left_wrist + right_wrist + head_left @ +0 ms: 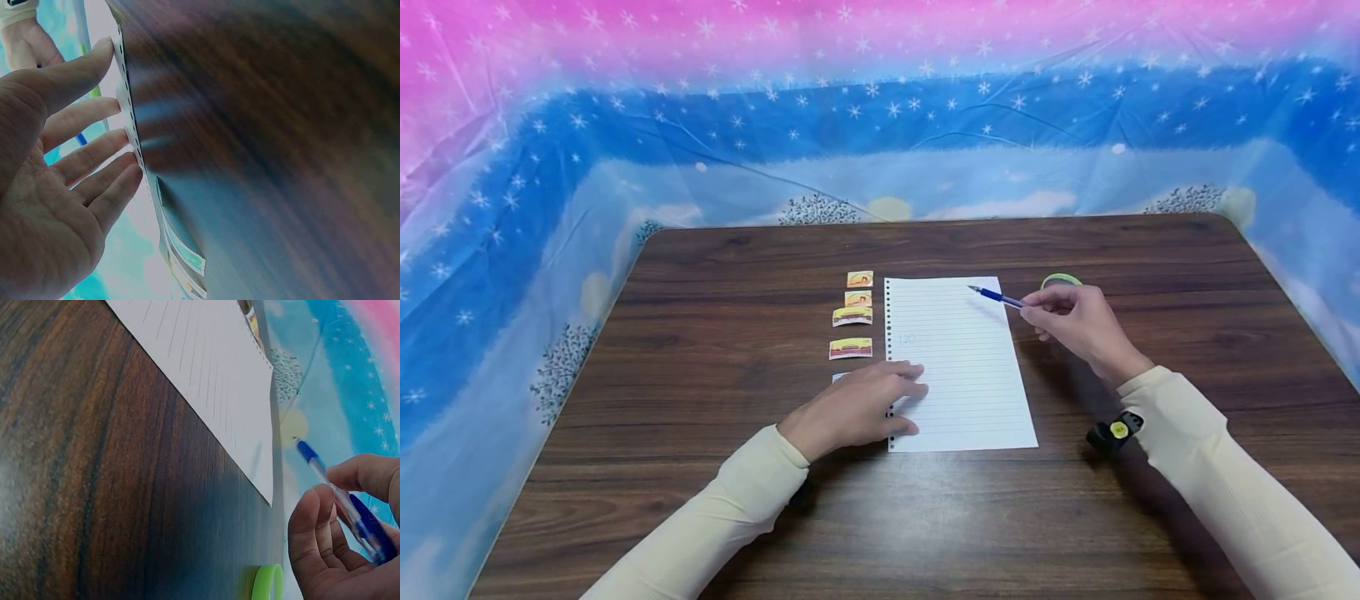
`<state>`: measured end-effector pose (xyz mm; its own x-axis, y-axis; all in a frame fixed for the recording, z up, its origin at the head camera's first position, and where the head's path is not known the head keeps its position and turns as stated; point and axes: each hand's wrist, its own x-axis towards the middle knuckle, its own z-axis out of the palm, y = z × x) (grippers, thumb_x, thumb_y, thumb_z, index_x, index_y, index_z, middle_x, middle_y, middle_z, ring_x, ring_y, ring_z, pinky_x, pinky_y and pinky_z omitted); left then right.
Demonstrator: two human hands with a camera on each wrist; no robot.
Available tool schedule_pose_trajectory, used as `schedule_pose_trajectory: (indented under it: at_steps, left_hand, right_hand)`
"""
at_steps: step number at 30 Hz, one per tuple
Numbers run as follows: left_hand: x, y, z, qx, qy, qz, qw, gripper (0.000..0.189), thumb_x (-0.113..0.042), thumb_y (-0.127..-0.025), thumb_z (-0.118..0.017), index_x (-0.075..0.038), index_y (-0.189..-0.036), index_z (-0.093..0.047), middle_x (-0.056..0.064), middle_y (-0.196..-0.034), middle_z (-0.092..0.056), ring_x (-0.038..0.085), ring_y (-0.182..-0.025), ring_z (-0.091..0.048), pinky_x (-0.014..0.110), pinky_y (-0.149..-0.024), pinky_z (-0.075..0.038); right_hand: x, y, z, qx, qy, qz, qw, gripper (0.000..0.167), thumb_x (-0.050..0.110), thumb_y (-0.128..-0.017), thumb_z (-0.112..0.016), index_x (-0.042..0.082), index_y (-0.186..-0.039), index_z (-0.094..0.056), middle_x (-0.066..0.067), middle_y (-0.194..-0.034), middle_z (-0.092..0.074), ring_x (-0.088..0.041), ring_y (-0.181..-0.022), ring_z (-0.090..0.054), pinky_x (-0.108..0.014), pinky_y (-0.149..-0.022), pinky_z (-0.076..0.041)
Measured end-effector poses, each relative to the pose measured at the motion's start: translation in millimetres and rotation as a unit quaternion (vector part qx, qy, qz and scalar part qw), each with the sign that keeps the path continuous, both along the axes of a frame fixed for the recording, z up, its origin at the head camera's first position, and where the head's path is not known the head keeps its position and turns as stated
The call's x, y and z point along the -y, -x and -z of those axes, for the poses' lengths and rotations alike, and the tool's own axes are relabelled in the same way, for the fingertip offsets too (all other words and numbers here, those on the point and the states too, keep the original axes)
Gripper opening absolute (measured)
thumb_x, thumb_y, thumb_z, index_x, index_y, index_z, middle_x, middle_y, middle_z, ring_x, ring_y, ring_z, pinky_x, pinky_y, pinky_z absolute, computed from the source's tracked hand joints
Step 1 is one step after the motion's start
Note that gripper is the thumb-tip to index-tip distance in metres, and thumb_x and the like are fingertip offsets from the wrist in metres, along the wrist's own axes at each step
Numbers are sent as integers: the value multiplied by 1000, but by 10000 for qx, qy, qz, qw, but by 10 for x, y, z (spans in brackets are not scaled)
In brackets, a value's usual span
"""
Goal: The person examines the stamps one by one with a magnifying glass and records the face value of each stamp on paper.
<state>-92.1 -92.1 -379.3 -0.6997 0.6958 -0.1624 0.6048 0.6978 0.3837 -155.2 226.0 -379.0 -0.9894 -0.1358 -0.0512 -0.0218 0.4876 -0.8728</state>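
Note:
A sheet of lined paper with punched holes down its left edge lies on the table, a faint handwritten "120" near its left side. My left hand rests on the sheet's lower left, its fingers spread and touching the paper, as the left wrist view also shows. In my right hand a blue ballpoint pen is pinched between thumb and fingers. The pen's tip points left and hangs above the sheet's upper right, clear of the paper in the right wrist view.
Left of the sheet stands a column of small printed paper pieces: orange ones at the top, yellow and red ones below. Another piece is partly hidden by my left hand. A green ring, perhaps a tape roll, lies behind my right hand on the brown table.

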Motion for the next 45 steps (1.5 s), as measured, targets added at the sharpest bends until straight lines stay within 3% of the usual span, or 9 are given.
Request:
schedule_pose_trajectory:
  at_steps: [11, 21, 30, 38, 45]
  left_hand:
    - [-5, 4, -10, 34, -19, 6, 10000, 50, -29, -92, -78, -11, -137, -66, 7, -152, -50, 21, -141, -46, 36, -110, -43]
    - [-12, 1, -9, 69, -43, -37, 10000, 50, -29, -92, -78, -10, -136, -66, 7, -152, -50, 22, -142, -44, 37, -112, -40]
    - [-15, -4, -19, 93, -71, -41, 9999, 50, -28, -91, -79, -10, -136, -66, 8, -151, -51, 22, -140, -46, 37, -112, -41]
    - [-15, -1, -9, 50, -97, -28, 9999, 49, -27, -91, -79, -9, -135, -67, 9, -151, -51, 22, -140, -46, 37, -111, -42]
    - [-16, 2, -7, 22, -81, -16, 10000, 49, -28, -91, -79, -10, -135, -67, 9, -151, -51, 22, -140, -46, 37, -111, -42]
  right_hand:
    - [-13, -10, -40, 195, 459, 28, 9988, 35, 24, -94, -75, -5, -112, -70, -21, -100, -69, -17, -76, -69, -29, -73, -60]
    - [-8, 6, -54, 150, 1013, 34, 9947, 36, 19, -93, -76, -10, -113, -69, -3, -97, -71, -24, -81, -72, -31, -75, -60]
    - [3, -15, -87, 246, 1296, 111, 9912, 43, 21, -88, -82, -10, -115, -71, 0, -96, -73, -21, -81, -69, -30, -73, -59]
    - [31, -16, -106, 409, 1356, 308, 9894, 42, 27, -86, -84, -2, -114, -74, -3, -92, -73, -19, -74, -63, -29, -75, -54]
    - [49, -14, -95, 285, 1275, 193, 9912, 37, 30, -91, -79, 0, -112, -72, -16, -104, -71, -22, -82, -65, -30, -79, -56]
